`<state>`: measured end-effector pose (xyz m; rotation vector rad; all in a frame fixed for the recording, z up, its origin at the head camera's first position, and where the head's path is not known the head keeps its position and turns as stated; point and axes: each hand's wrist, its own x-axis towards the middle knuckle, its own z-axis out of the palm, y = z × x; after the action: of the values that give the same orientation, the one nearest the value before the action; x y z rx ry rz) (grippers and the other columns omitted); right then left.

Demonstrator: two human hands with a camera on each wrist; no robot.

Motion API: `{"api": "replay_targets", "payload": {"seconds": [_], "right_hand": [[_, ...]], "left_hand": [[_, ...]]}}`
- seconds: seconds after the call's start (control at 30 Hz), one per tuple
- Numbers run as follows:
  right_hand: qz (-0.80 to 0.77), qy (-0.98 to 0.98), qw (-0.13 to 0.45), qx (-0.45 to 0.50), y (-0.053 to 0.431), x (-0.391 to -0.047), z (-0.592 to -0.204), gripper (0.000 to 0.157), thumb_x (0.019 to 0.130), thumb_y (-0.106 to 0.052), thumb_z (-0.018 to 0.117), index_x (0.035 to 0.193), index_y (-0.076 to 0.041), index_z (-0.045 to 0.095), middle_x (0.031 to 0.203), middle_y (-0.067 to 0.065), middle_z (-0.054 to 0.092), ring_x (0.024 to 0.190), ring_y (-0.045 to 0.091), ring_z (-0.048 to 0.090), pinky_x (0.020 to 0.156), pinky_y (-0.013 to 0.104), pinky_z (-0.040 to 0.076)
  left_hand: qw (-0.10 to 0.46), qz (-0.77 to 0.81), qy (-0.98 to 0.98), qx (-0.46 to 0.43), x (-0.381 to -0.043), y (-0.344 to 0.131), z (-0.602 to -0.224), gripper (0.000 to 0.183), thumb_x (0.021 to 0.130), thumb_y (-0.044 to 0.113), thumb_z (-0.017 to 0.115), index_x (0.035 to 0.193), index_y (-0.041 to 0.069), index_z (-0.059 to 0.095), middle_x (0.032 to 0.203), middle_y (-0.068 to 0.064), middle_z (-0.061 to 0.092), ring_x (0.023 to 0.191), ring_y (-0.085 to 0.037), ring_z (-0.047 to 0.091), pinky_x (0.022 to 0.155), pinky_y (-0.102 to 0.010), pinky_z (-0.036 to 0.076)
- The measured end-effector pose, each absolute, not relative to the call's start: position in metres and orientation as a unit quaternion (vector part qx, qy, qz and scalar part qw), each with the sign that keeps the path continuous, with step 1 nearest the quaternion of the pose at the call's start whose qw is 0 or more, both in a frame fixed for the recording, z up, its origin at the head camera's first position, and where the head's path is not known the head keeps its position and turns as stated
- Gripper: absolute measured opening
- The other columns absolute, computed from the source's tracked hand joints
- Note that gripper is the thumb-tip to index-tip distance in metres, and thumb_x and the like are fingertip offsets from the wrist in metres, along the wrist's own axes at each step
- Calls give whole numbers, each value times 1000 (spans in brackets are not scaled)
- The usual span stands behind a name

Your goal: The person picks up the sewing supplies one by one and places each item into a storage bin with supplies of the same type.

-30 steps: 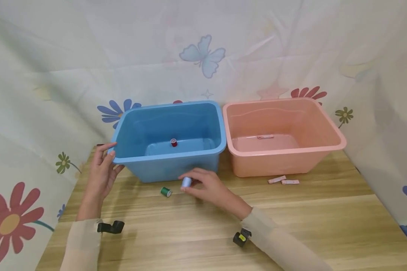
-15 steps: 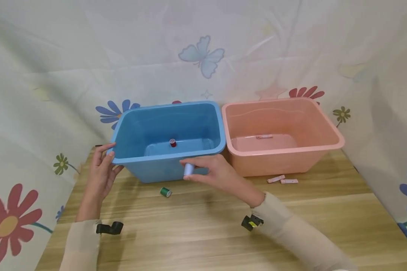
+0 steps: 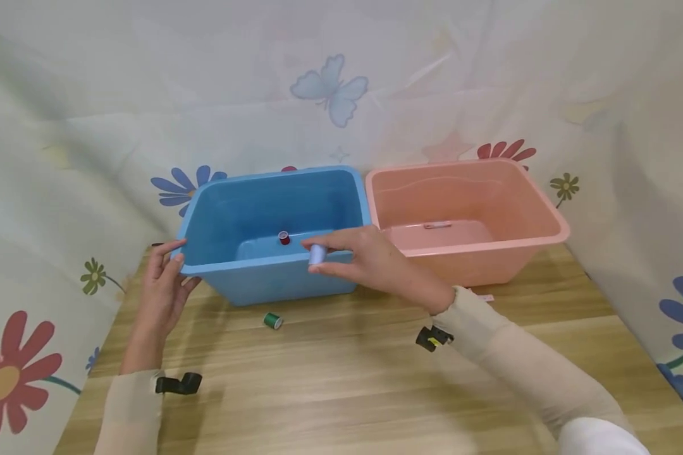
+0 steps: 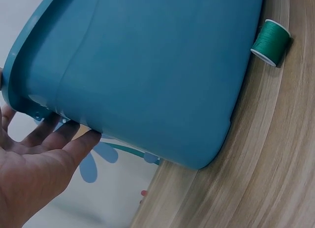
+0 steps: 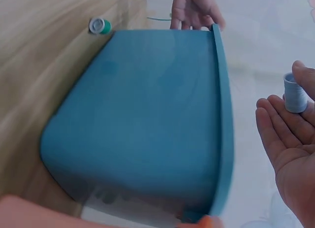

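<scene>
My right hand pinches a light blue spool of thread between thumb and fingers, over the front rim of the blue tub. In the right wrist view the spool is upright, above the level of the tub's rim. My left hand grips the tub's left front corner, thumb and index finger at the rim; the left wrist view has its other fingers against the outer wall. Inside the tub stands a red spool of thread. A green spool lies on its side on the table in front.
A pink tub stands right beside the blue one, with a small pink-and-white strip inside. Another such strip on the table is partly hidden by my right forearm. A printed cloth hangs behind the wooden table.
My right hand has lifted the light blue spool from near the table up to the blue tub's front rim. My left hand has stayed at the tub's corner.
</scene>
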<state>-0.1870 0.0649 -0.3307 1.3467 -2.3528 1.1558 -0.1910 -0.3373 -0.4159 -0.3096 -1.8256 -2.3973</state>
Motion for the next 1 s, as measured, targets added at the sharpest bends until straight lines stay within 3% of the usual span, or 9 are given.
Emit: {"api": "replay_targets", "payload": {"seconds": [0.17, 0.33, 0.57, 0.7, 0.8, 1.0], "right_hand": [[387, -808, 75, 439, 65, -193, -311, 45, 90, -28, 79, 132, -13, 70, 120, -2, 73, 101, 7, 69, 77, 25, 55], [374, -818, 67, 431, 64, -202, -292, 44, 91, -28, 79, 131, -13, 70, 121, -1, 73, 95, 8, 68, 68, 24, 51], [350, -830, 60, 430, 59, -214, -272, 42, 92, -30, 78, 131, -15, 71, 111, -5, 76, 71, 7, 61, 56, 28, 39], [352, -831, 47, 428, 54, -224, -261, 42, 92, -32, 77, 131, -15, 71, 117, -3, 75, 91, 5, 71, 77, 23, 54], [363, -834, 36, 414, 50, -232, -253, 42, 93, -33, 77, 131, -16, 71, 120, -2, 74, 103, 5, 71, 89, 26, 55], [364, -840, 39, 401, 44, -252, -237, 43, 93, -36, 76, 130, -15, 71, 114, -2, 75, 100, 6, 72, 86, 22, 55]], "left_hand": [[53, -787, -606, -102, -187, -341, -417, 40, 109, 15, 48, 148, 8, 41, 162, -19, 15, 128, -23, 57, 91, -30, 55], [60, -784, -609, -104, -186, -341, -416, 41, 109, 15, 48, 148, 8, 41, 161, -19, 18, 127, -22, 57, 91, -30, 56], [56, -782, -612, -103, -186, -341, -416, 41, 109, 16, 48, 148, 8, 41, 162, -20, 16, 128, -22, 57, 91, -30, 56], [57, -785, -609, -103, -185, -341, -416, 41, 109, 15, 48, 148, 8, 41, 162, -21, 15, 125, -19, 59, 90, -30, 56], [57, -787, -605, -103, -185, -341, -417, 40, 109, 14, 48, 148, 7, 41, 163, -21, 15, 123, -18, 60, 90, -30, 56], [54, -789, -603, -105, -188, -338, -417, 39, 109, 15, 47, 147, 7, 41, 163, -22, 14, 125, -20, 59, 91, -30, 56]]}}
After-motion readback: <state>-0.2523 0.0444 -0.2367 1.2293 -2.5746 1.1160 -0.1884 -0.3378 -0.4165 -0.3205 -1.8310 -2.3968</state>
